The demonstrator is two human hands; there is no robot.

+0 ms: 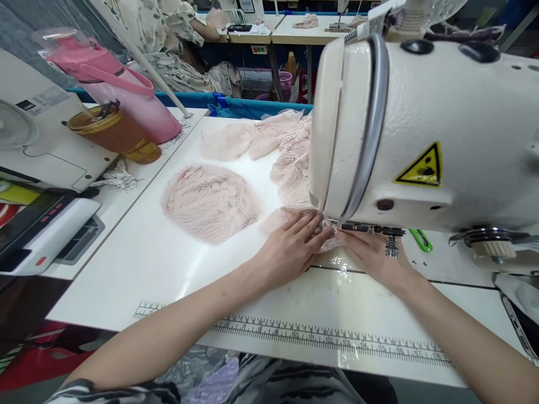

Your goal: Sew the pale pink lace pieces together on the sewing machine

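My left hand (290,244) lies flat on a pale pink lace piece (275,220), its fingers stretched out toward the sewing machine (421,123). On the other side of the needle area, my right hand (374,255) reaches under the machine head by the lace edge. The machine head and its metal parts partly cover the right fingers, so their grip is hidden. A rounded stack of pink lace pieces (210,202) rests to the left on the white table. Behind my left hand, more pink lace (295,163) is bunched against the machine.
A pink bottle (122,95) and an amber cup (113,134) stand at the back left. A green thread snipper (421,240) lies beneath the machine arm. A printed ruler (315,334) runs along the front edge. A phone (520,322) sits far right. Another person's sleeve (168,28) shows behind.
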